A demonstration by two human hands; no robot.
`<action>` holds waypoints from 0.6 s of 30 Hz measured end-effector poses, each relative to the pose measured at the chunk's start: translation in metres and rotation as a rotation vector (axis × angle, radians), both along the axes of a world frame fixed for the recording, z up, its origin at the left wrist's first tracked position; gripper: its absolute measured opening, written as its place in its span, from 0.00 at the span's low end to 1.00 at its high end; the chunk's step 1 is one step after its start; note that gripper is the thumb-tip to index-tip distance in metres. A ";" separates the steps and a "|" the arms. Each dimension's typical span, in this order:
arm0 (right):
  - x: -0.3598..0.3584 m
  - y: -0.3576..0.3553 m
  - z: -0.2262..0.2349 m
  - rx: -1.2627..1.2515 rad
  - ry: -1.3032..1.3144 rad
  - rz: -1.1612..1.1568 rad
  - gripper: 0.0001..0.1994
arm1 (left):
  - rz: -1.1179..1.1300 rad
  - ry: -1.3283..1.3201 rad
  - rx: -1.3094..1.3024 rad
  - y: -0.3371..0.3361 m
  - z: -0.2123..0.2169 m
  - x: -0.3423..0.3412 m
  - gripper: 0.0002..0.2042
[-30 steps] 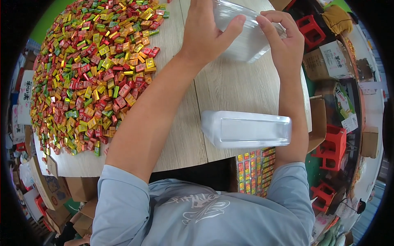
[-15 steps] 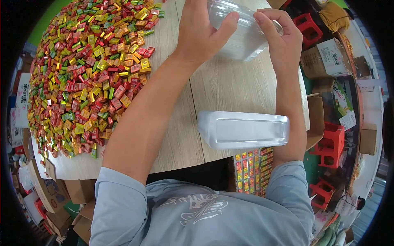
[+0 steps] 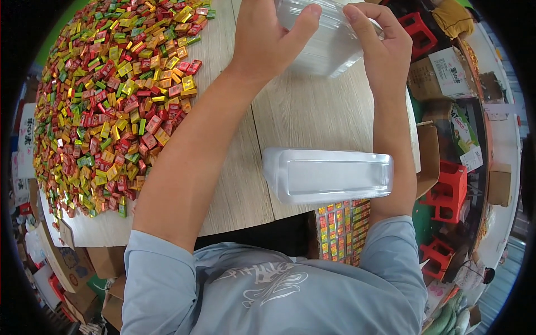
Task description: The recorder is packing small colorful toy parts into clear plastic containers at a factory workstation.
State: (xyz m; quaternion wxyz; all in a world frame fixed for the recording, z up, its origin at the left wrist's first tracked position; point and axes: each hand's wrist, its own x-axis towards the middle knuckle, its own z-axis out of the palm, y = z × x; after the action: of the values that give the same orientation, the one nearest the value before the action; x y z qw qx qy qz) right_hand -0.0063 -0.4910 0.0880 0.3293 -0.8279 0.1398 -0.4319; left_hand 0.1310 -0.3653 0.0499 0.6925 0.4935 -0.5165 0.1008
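Against the frame a second earlier, both hands sat a bit higher in view and the clear plastic container they held had shifted up toward the top edge, partly cut off; the second one stayed put. Left hand gripped the container's left side, thumb pressed over its near face, fingers curled behind. Right hand pinched its right edge, fingers hooked over the rim. Container was thin, transparent, glossy, rounded at the corners, held just above the far part of the table, pale wood-grain planks with a curved edge. A second clear container, long, rectangular, rigid, with a thick rim, lay at the table's near edge, between the forearms. A broad heap of small wrapped candies, shiny red, yellow, green and orange squares, covered the table's left half. A box of sorted candies in neat rows showed below the near edge. Red plastic stools and cardboard boxes stood at right.
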 end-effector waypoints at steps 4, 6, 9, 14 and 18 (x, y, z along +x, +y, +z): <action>-0.002 -0.029 -0.019 0.014 -0.085 0.077 0.08 | -0.012 0.014 -0.007 -0.002 0.002 -0.003 0.20; 0.002 -0.021 -0.015 0.030 -0.126 0.126 0.08 | 0.020 -0.002 0.020 0.000 0.001 -0.001 0.20; -0.001 -0.005 -0.003 -0.003 -0.038 0.021 0.08 | 0.029 -0.034 0.005 0.000 0.001 0.000 0.20; 0.000 0.001 0.001 0.032 -0.021 0.008 0.07 | 0.032 -0.028 0.016 0.001 0.000 0.000 0.19; 0.000 0.004 0.004 0.041 -0.016 -0.006 0.07 | 0.010 -0.026 0.004 0.001 -0.001 0.001 0.19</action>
State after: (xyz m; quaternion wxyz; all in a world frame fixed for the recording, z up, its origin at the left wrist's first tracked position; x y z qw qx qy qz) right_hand -0.0066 -0.4869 0.0920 0.3459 -0.8170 0.1485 -0.4368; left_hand 0.1323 -0.3647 0.0493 0.6841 0.4962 -0.5232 0.1098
